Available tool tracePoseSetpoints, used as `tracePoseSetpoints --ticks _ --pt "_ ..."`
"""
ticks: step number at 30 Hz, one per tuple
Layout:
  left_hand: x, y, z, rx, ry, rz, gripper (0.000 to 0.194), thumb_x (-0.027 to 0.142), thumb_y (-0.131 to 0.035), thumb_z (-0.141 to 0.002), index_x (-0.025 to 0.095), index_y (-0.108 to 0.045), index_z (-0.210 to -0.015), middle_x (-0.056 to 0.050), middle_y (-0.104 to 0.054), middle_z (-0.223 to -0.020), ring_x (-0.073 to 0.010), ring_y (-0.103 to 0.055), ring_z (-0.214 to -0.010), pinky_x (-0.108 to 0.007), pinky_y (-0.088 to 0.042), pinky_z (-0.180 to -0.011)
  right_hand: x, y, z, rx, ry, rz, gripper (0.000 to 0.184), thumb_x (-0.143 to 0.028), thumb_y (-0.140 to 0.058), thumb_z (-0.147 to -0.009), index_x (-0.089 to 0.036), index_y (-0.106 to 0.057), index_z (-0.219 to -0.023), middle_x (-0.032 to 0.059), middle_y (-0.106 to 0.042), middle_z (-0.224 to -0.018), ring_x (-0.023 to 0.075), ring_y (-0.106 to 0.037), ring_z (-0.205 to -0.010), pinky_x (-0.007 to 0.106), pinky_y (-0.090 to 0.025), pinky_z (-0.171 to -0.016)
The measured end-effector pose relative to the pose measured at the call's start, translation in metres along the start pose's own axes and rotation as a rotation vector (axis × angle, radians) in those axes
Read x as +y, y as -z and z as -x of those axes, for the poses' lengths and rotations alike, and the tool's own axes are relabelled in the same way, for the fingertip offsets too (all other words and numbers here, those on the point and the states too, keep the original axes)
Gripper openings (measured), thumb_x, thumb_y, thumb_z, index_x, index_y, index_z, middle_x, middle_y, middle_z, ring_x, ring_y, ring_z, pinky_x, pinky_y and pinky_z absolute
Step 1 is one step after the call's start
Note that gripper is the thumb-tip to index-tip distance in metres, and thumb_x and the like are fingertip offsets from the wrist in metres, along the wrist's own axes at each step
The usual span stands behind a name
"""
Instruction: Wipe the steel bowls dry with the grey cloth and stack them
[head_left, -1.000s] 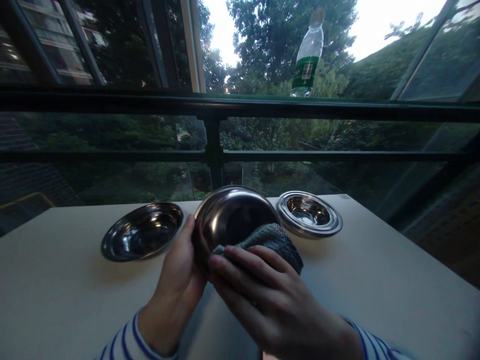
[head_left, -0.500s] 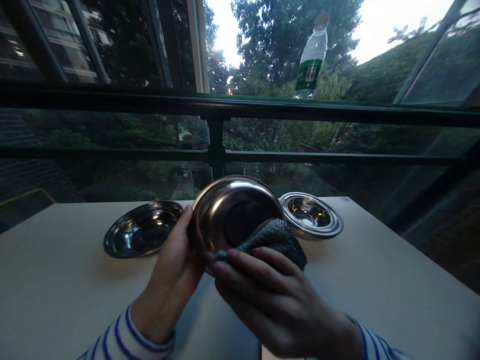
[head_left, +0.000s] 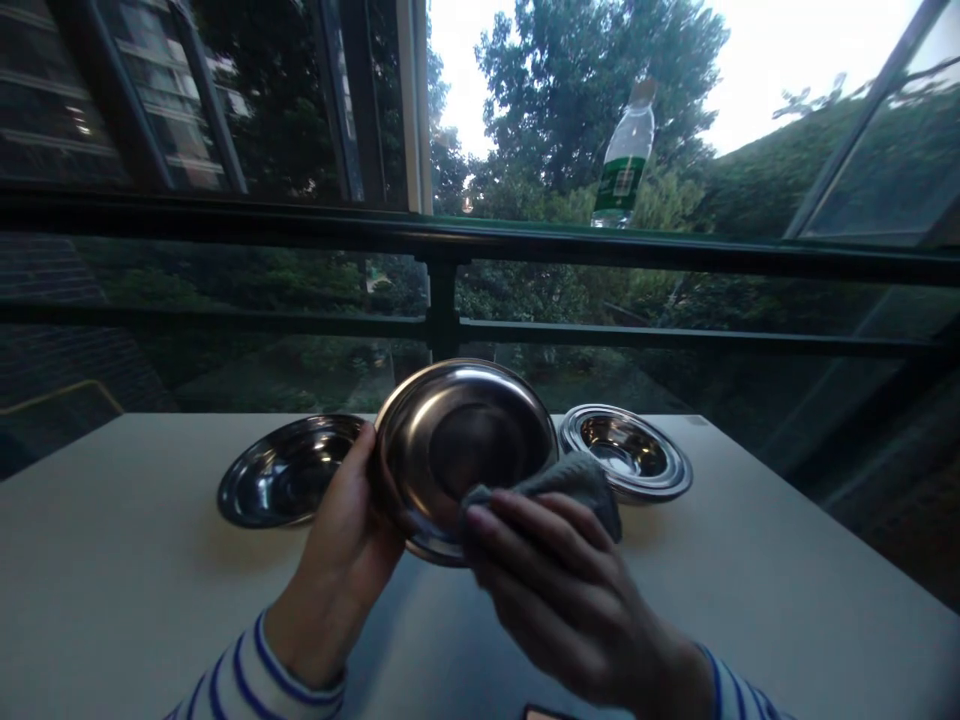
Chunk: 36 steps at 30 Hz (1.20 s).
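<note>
A shiny metal bowl [head_left: 480, 440] is held up over the table, its outer base facing me. My left hand [head_left: 349, 520] grips its left rim, thumb on the near side and the other fingers hidden behind. Bunched in my right hand [head_left: 562, 590] is a grey cloth [head_left: 581, 485], pressed against the lower right of the bowl's underside. Behind my left hand, a wide metal bowl [head_left: 289, 470] rests on the table. To the right stands a stack of metal bowls [head_left: 626, 452], one nested inside another.
The white table [head_left: 750, 580] reaches to a dark green railing [head_left: 675, 255] with glass panels. On the railing stands a plastic bottle [head_left: 624, 165] with a green label. A dark-edged flat object [head_left: 547, 714] shows at the bottom edge. Trees and a building lie outside.
My right hand and the cloth have shifted right across the bowl's underside. The held bowl has turned so its base faces me more fully. The view has tilted up slightly.
</note>
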<state>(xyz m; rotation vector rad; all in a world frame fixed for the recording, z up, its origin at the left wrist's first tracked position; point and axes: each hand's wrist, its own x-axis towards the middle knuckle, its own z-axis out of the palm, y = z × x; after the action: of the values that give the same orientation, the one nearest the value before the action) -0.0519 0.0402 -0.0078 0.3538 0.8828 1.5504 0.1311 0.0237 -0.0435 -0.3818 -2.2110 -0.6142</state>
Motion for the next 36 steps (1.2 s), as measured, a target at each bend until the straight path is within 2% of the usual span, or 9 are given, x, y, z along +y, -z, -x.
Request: tracePoseSetpoints --ticks 4,7,9,13,18,22,27,32,36 --pt "0.0 0.0 -0.002 -0.007 -0.02 0.019 0.033 0.03 -0.04 -0.089 0.012 -0.063 -0.106 -0.007 -0.073 -0.079 -0.0195 -0.067 -0.071 -0.031 -0.054 -0.067 -0.003 -0.002 0.001 -0.006 0.097 -0.018 0.027 -0.011 -0.049 -0.086 -0.014 -0.064 -0.108 0.0009 -0.057 -0.123 0.0189 -0.05 -0.115 0.032 -0.045 -0.091" --pt "0.002 0.0 -0.004 0.005 -0.041 0.024 0.032 0.028 -0.04 -0.09 0.013 -0.063 -0.106 -0.006 -0.073 -0.077 -0.0197 -0.068 -0.074 -0.032 -0.054 -0.069 0.001 -0.004 0.004 0.015 -0.023 -0.017 0.032 -0.01 -0.054 -0.082 -0.012 -0.06 -0.114 0.0041 -0.055 -0.125 0.0225 -0.048 -0.118 0.037 -0.044 -0.093" --pt "0.002 0.002 -0.006 -0.009 -0.029 0.008 0.033 0.029 -0.04 -0.089 0.012 -0.062 -0.108 -0.007 -0.073 -0.077 -0.02 -0.068 -0.073 -0.032 -0.055 -0.067 0.002 -0.005 0.006 0.005 -0.041 -0.01 0.034 -0.01 -0.054 -0.082 -0.011 -0.059 -0.116 0.0061 -0.054 -0.127 0.0241 -0.046 -0.119 0.038 -0.043 -0.093" --pt "-0.002 0.005 -0.01 -0.038 -0.029 0.006 0.036 0.032 -0.039 -0.089 0.012 -0.062 -0.109 -0.009 -0.073 -0.084 -0.0208 -0.068 -0.077 -0.033 -0.055 -0.069 0.002 -0.005 0.005 -0.015 0.081 -0.035 0.029 -0.012 -0.052 -0.084 -0.013 -0.062 -0.111 0.0026 -0.054 -0.127 0.0207 -0.046 -0.119 0.033 -0.043 -0.092" --pt "-0.003 0.01 -0.014 -0.088 -0.026 0.061 0.033 0.029 -0.041 -0.089 0.015 -0.061 -0.111 -0.007 -0.073 -0.09 -0.0218 -0.066 -0.089 -0.036 -0.053 -0.08 0.006 -0.005 0.007 0.111 -0.12 -0.022 0.033 -0.006 -0.056 -0.079 -0.009 -0.061 -0.111 0.0092 -0.059 -0.121 0.0243 -0.048 -0.117 0.038 -0.045 -0.091" --pt "0.002 0.008 -0.014 -0.112 -0.066 0.06 0.035 0.029 -0.039 -0.09 0.014 -0.061 -0.112 -0.008 -0.072 -0.095 -0.0219 -0.065 -0.092 -0.035 -0.052 -0.082 0.007 -0.009 0.011 0.074 0.032 0.005 0.03 -0.011 -0.053 -0.082 -0.014 -0.062 -0.112 0.0038 -0.056 -0.125 0.0219 -0.048 -0.117 0.034 -0.046 -0.09" --pt "0.009 0.005 -0.014 -0.103 -0.118 0.095 0.034 0.026 -0.037 -0.091 0.014 -0.062 -0.112 -0.007 -0.073 -0.093 -0.0203 -0.066 -0.091 -0.032 -0.052 -0.083 0.008 -0.014 0.016 0.161 -0.184 -0.021 0.037 -0.002 -0.056 -0.078 -0.007 -0.058 -0.114 0.0139 -0.056 -0.123 0.0279 -0.044 -0.121 0.043 -0.047 -0.091" --pt "0.011 0.006 -0.013 -0.074 -0.118 0.055 0.033 0.026 -0.04 -0.09 0.013 -0.064 -0.108 -0.006 -0.074 -0.088 -0.0215 -0.067 -0.087 -0.032 -0.052 -0.083 0.004 -0.02 0.017 0.139 -0.075 -0.003 0.04 -0.004 -0.056 -0.079 -0.009 -0.056 -0.119 0.0111 -0.058 -0.122 0.0271 -0.043 -0.122 0.04 -0.047 -0.092" --pt "0.009 0.006 -0.013 -0.061 -0.091 0.025 0.033 0.028 -0.042 -0.089 0.014 -0.063 -0.109 -0.008 -0.074 -0.09 -0.0227 -0.067 -0.09 -0.034 -0.052 -0.083 0.007 -0.022 0.018 0.208 -0.265 -0.026 0.047 0.001 -0.051 -0.08 -0.004 -0.047 -0.126 0.0185 -0.052 -0.127 0.0292 -0.041 -0.123 0.047 -0.046 -0.093"
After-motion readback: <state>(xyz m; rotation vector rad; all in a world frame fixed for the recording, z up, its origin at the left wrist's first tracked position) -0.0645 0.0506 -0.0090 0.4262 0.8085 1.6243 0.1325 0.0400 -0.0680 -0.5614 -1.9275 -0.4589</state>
